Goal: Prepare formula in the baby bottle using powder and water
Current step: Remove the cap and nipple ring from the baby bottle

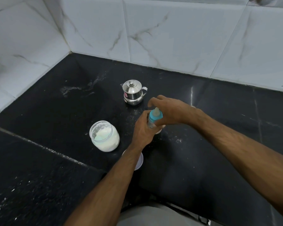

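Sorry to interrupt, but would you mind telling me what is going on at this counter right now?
A person is working on a baby bottle over a black counter. The left hand grips the bottle's body, while the right hand curls round its blue teat collar. An open jar of white powder stands to the left, its white lid lies nearer the person, and a lidded steel pot stands behind.

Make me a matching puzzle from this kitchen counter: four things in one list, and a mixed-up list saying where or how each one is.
Things:
1. baby bottle
2. powder jar
3. steel jug
4. white lid

States:
A. lidded, near the wall
B. partly hidden under the left forearm
C. held in both hands
D. open, white powder inside

Pairs: 1-C, 2-D, 3-A, 4-B
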`<action>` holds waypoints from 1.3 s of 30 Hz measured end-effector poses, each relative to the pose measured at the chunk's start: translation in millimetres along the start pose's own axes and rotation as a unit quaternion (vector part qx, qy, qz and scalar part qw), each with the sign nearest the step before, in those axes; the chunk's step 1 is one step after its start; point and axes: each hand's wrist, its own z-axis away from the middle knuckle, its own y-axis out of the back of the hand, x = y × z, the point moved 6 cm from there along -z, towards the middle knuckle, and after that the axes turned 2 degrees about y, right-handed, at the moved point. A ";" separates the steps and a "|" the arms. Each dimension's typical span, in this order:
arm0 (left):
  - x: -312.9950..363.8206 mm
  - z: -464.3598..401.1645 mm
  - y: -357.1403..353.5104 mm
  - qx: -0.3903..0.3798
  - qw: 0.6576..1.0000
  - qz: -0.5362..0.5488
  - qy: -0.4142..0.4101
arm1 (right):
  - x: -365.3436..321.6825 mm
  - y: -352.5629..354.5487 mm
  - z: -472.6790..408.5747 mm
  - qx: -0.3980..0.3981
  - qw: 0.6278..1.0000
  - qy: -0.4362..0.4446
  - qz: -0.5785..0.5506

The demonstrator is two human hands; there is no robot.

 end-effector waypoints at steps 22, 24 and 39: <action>2.4 2.2 0.3 0.000 1.000 0.001 0.003 | -3.7 -2.4 1.9 0.008 1.000 0.000 -0.024; 2.1 3.0 0.8 -0.002 1.000 0.011 0.002 | -2.6 -2.8 2.4 0.035 0.999 -0.018 0.011; 4.1 5.9 0.6 0.002 1.000 0.015 0.006 | -8.6 -3.2 -1.2 0.043 0.997 -0.026 0.051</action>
